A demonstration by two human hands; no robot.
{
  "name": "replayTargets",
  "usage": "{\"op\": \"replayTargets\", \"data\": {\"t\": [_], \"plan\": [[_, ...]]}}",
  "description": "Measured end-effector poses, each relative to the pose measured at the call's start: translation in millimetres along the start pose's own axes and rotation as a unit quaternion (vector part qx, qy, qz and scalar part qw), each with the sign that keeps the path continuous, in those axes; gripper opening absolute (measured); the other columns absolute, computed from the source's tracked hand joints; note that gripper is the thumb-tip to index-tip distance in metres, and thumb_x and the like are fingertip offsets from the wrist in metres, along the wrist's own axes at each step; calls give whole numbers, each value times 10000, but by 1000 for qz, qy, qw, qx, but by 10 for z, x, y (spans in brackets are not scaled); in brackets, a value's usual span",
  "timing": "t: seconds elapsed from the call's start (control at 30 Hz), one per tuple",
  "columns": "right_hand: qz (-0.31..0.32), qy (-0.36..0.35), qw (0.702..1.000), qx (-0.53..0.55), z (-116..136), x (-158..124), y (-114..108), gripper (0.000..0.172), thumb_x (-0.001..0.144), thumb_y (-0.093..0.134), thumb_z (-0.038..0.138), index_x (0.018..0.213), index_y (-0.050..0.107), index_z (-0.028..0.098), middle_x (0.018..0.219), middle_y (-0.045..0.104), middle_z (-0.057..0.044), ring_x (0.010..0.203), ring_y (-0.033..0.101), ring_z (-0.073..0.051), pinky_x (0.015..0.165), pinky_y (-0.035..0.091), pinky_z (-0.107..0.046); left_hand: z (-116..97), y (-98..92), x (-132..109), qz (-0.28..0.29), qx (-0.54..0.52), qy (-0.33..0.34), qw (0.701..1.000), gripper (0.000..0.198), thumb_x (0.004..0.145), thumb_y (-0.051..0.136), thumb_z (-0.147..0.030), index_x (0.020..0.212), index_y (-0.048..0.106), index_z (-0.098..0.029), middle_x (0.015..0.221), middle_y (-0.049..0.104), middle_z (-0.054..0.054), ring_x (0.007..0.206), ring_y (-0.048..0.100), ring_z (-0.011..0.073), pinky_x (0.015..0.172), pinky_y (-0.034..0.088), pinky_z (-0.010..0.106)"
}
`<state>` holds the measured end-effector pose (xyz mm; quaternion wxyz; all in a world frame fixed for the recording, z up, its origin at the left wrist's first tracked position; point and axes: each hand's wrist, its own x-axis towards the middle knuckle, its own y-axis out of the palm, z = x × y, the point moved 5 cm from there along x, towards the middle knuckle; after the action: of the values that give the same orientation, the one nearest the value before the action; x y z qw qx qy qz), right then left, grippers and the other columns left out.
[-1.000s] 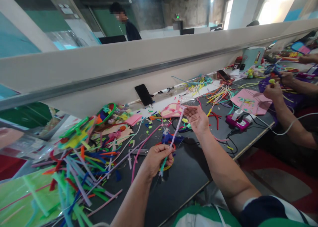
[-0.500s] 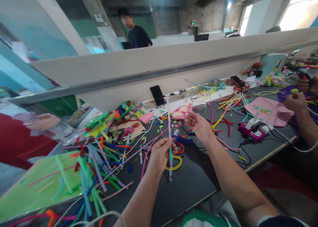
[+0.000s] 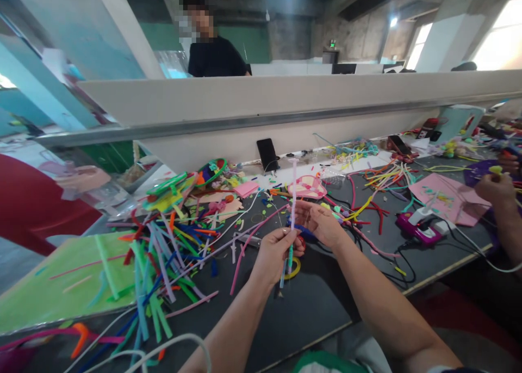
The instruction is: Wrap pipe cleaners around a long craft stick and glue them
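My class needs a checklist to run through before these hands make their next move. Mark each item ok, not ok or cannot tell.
1. Left hand grips the lilac pipe cleaner: ok, pinched between thumb and fingers.
2. Pipe cleaner stands roughly upright: ok, its top end rising above the hand.
3. Right hand touches the pipe cleaner: cannot tell; its loosely open fingers are right beside it.
4. Table left of the left hand is uncluttered: not ok, many loose pipe cleaners lie there.
5. Smartphone is clear of both hands: ok, it leans against the partition.
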<state>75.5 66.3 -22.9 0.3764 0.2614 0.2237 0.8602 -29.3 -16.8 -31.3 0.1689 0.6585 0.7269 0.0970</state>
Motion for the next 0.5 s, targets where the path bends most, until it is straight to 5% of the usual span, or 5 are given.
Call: {"op": "replayTargets", "data": {"t": [0.3, 0.5], "plan": [[39, 8, 999, -14, -15, -29, 59, 456, 747, 686, 471, 1100, 663, 182, 1049, 697, -120, 944, 656, -221, 912, 462, -386, 9, 11, -7, 14, 8, -7, 1000, 255, 716, 712, -354, 783, 648, -116, 617, 621, 12, 545, 601, 109, 537, 533, 228], [-26, -61, 997, -46, 24, 4, -22, 288, 763, 698, 360, 994, 686, 190, 941, 724, -74, 899, 665, -201, 875, 487, -378, 5, -10, 6, 6, 4, 2, 1000, 265, 728, 699, -368, 792, 651, -115, 617, 614, 10, 545, 601, 110, 542, 531, 233]]}}
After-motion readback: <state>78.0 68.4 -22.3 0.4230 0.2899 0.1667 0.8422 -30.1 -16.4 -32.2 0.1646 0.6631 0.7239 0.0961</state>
